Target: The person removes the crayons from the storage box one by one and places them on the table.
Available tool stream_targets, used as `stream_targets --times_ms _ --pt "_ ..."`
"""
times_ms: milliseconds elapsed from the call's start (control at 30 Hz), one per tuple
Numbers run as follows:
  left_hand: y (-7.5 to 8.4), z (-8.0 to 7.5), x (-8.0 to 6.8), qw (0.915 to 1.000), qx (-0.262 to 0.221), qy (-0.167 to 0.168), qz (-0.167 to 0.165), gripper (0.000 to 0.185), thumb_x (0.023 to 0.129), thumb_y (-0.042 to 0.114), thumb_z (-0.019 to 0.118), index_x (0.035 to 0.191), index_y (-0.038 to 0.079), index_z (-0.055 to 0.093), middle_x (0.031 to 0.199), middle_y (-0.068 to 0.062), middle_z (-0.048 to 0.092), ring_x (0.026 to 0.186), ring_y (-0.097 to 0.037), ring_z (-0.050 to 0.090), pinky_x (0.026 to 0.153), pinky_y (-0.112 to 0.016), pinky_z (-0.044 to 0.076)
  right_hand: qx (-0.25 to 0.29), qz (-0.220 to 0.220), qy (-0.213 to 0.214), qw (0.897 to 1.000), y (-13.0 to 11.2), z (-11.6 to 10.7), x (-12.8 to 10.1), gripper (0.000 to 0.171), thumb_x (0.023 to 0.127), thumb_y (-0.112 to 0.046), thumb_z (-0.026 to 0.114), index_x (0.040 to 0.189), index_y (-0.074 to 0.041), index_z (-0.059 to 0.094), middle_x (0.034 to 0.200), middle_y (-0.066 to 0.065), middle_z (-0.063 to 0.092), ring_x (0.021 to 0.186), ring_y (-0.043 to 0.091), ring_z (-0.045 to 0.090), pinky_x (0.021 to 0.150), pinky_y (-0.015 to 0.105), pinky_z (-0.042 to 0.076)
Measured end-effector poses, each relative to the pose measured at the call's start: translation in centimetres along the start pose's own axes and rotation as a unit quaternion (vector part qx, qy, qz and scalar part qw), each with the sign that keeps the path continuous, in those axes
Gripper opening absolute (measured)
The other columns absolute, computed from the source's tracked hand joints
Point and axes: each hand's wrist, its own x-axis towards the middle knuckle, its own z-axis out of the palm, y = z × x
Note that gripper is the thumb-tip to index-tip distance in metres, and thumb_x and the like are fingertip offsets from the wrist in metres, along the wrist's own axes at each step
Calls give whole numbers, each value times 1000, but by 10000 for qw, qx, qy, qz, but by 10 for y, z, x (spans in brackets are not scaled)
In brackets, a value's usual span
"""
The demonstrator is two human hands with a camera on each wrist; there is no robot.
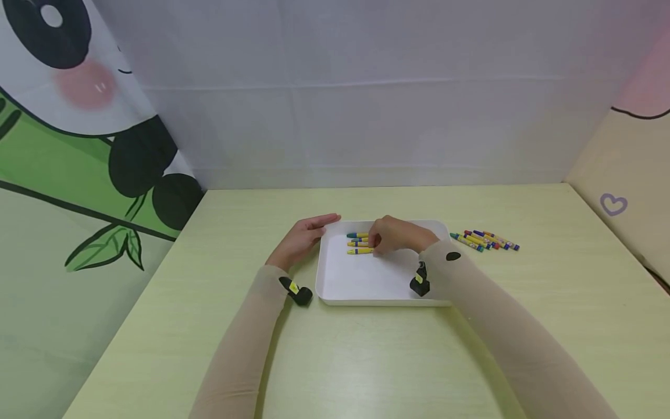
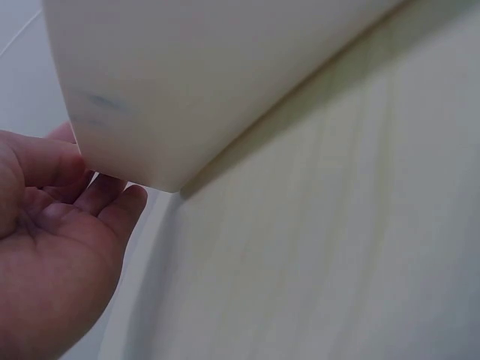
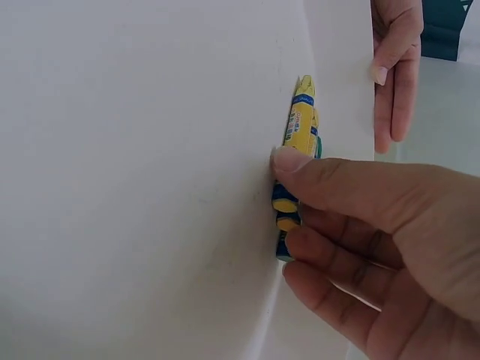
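A white tray (image 1: pixel 345 285) lies on the table, with several crayons side by side near its upper left. My right hand (image 1: pixel 400 234) reaches over them, thumb and fingers pinching the nearest yellow crayon (image 3: pixel 301 124) with dark blue bands. Beyond it are more crayons, including a green-tipped one (image 1: pixel 357 235), partly covered by the hand. At the tray's far left corner, my left hand (image 1: pixel 303 235) touches the rim. The right wrist view shows its fingers fairly straight; in the left wrist view the left hand (image 2: pixel 67 232) sits against the tray's outer wall.
Several loose crayons (image 1: pixel 484 240) lie in a group on the light wooden table (image 1: pixel 356 361), right of the tray. A pale cloth wall (image 1: pixel 377 128) stands behind, with printed panels on both sides.
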Motion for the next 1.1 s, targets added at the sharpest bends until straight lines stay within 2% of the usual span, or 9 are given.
stream_targets --times_ms 333,700,1100 --pt "-1 -2 -1 10000 -17 -46 6 43 101 -1 38 140 9 50 148 -2 47 142 -16 34 117 -38 29 25 -76 3 10000 -1 2 -4 4 87 -10 70 90 -9 71 87 2 63 81 16 52 73 24 45" --pt "-3 -3 -2 10000 24 -63 -6 43 101 -2 37 140 8 50 148 -2 47 142 -17 34 117 -38 29 -14 -546 95 9985 8 -5 -19 5 86 -8 69 89 -9 71 86 1 64 78 14 52 71 24 47" --pt "-3 -4 -7 10000 23 -47 -44 43 101 -1 38 141 10 50 148 -1 47 142 -16 34 117 -37 29 195 -489 379 9979 19 -22 -46 10 85 -14 72 94 -11 71 93 1 67 84 15 57 76 28 51"
